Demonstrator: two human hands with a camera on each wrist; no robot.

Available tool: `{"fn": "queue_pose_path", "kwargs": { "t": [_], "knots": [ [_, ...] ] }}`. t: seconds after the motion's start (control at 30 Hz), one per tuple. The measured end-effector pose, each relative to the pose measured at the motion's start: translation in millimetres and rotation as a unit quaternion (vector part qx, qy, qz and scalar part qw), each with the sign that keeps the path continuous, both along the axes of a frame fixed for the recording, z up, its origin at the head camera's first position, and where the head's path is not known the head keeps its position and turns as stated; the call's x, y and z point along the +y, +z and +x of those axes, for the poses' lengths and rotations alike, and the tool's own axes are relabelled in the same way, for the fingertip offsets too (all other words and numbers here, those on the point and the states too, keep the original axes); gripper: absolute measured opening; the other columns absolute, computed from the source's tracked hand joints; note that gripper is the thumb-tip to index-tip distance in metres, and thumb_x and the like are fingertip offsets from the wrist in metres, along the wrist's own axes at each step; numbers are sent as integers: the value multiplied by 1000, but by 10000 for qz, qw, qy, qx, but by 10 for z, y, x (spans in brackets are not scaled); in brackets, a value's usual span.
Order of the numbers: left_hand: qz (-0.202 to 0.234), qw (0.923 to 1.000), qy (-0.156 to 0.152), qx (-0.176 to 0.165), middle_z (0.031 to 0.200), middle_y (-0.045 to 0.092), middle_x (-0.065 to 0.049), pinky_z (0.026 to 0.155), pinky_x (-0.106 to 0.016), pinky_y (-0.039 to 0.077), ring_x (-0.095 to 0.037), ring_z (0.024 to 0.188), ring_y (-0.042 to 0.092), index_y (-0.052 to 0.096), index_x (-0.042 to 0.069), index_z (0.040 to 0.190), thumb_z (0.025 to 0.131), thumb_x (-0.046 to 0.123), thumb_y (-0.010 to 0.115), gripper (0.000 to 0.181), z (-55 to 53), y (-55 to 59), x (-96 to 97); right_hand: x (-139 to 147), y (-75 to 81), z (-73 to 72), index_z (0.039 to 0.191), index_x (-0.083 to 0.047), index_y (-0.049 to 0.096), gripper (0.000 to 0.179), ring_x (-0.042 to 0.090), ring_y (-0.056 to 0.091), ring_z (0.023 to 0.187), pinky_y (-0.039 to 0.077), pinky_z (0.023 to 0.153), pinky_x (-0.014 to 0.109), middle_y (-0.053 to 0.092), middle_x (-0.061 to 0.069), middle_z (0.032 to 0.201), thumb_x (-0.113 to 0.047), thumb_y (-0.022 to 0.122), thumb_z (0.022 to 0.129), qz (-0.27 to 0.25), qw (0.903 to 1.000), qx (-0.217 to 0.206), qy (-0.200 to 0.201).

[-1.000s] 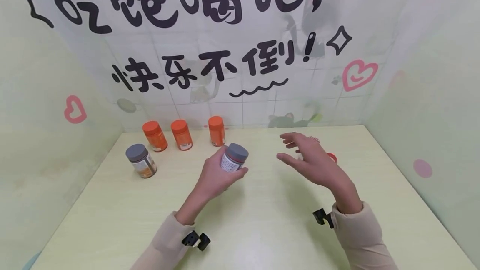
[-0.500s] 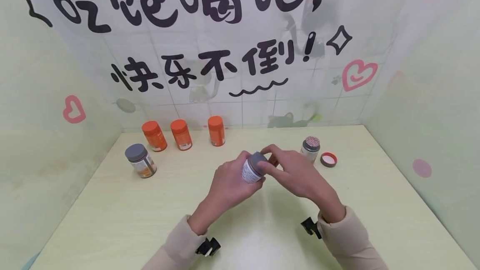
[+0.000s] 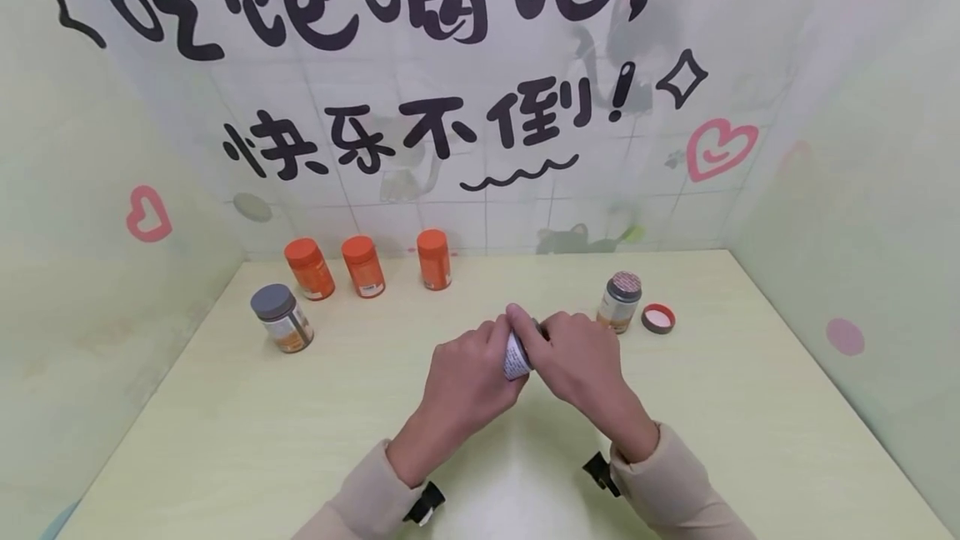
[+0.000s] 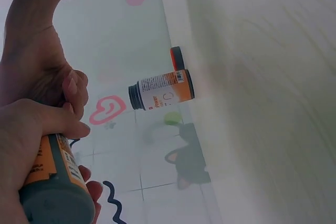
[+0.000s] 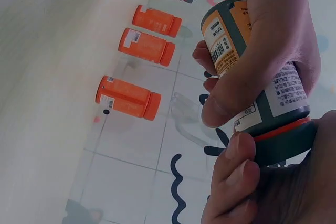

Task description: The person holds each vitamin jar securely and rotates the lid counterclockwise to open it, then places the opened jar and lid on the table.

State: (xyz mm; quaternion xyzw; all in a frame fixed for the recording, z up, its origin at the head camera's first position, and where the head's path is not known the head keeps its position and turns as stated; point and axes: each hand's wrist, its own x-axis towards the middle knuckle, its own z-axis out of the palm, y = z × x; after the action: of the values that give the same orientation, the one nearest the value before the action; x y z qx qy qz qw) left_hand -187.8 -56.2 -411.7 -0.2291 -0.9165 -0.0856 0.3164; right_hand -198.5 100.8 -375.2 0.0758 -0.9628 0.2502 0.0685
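Above the middle of the table, my left hand (image 3: 468, 377) grips the body of a dark grey supplement jar (image 3: 517, 359) with an orange and white label. My right hand (image 3: 581, 361) holds the jar's grey cap (image 5: 286, 142), its fingers curled round it. In the right wrist view a red ring shows between the cap and the body. The jar is tilted, its base (image 4: 58, 203) turned to the left wrist camera. In the head view both hands hide most of it.
An uncapped grey jar (image 3: 619, 311) stands at the back right, its mouth covered by a patterned seal. Beside it lies a loose cap (image 3: 657, 319), inside up. Orange jars (image 3: 362, 267) and a capped grey jar (image 3: 283, 319) stand at the back left, near the wall.
My left hand has carried the jar to the right and tipped it. My right hand has come in from the right and taken hold of its cap.
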Motion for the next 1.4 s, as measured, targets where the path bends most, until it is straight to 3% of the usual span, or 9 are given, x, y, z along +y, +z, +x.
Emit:
{"fn": "queue_pose_path", "kwargs": {
  "t": [0.13, 0.33, 0.5, 0.67, 0.8, 0.9, 1.13, 1.27, 1.4],
  "knots": [
    [-42, 9996, 78, 270, 76, 67, -1, 42, -26, 47, -14, 53, 60, 62, 8, 106, 78, 35, 75, 41, 9, -3, 7, 5, -14, -14, 52, -19, 52, 69, 18, 47, 45, 34, 43, 31, 49, 0, 50, -68, 32, 98, -37, 10000, 73, 9],
    [26, 9992, 89, 393, 72, 66, 0, 39, -26, 44, -12, 48, 55, 61, 9, 102, 75, 34, 75, 39, 22, 13, -10, -30, -28, -7, 48, -21, 47, 59, 16, 44, 42, 33, 40, 32, 46, -4, 45, -52, 46, 98, -175, 9972, 720, 77],
    [356, 9994, -4, 40, 70, 65, 2, 40, -22, 42, -10, 46, 53, 60, 13, 102, 71, 33, 78, 41, 34, 31, -17, -53, -58, 3, 46, -21, 43, 57, 12, 39, 38, 28, 38, 30, 41, -6, 42, -50, 51, 94, -152, 9900, 1402, 92],
    [933, 9942, -304, -443, 67, 61, 8, 43, -15, 34, -4, 47, 46, 57, 19, 95, 70, 32, 79, 36, 35, 48, -18, -44, -98, -10, 45, -23, 39, 49, 9, 31, 38, 20, 38, 28, 33, -9, 41, -46, 54, 86, -147, 9708, 2372, 319],
    [953, 9941, -364, -377, 67, 60, 8, 43, -15, 34, -3, 46, 45, 56, 20, 94, 69, 31, 78, 35, 35, 48, -30, -31, -102, -25, 47, -22, 38, 46, 8, 29, 38, 18, 39, 26, 30, -10, 43, -43, 55, 85, -143, 9609, 2716, 531],
    [900, 9949, -331, -315, 67, 60, 7, 43, -16, 34, -4, 46, 45, 55, 20, 94, 70, 30, 79, 36, 21, 42, -45, -23, -78, -25, 49, -23, 40, 47, 8, 31, 39, 21, 39, 26, 32, -10, 44, -45, 55, 87, -183, 9683, 2401, 662],
    [839, 9962, -176, -149, 66, 60, 6, 41, -20, 35, -6, 46, 46, 57, 18, 98, 67, 29, 79, 39, -13, 27, -75, 14, 13, 8, 52, -21, 42, 60, 11, 38, 44, 29, 42, 29, 35, -8, 47, -62, 46, 95, -295, 9935, 987, 478],
    [820, 9964, -142, -153, 66, 60, 7, 41, -21, 35, -7, 46, 46, 57, 18, 97, 66, 29, 80, 40, -23, 19, -79, 43, 54, 5, 51, -19, 40, 66, 13, 37, 45, 28, 43, 29, 33, -7, 47, -70, 44, 93, -217, 9978, 495, 379],
    [782, 9966, -143, -209, 65, 59, 7, 41, -20, 33, -6, 45, 44, 56, 18, 94, 66, 30, 79, 38, -24, 17, -80, 84, 104, -12, 55, -19, 45, 61, 13, 41, 47, 31, 45, 29, 39, -6, 49, -68, 48, 92, -223, 9978, 186, 603]
  ]
}}
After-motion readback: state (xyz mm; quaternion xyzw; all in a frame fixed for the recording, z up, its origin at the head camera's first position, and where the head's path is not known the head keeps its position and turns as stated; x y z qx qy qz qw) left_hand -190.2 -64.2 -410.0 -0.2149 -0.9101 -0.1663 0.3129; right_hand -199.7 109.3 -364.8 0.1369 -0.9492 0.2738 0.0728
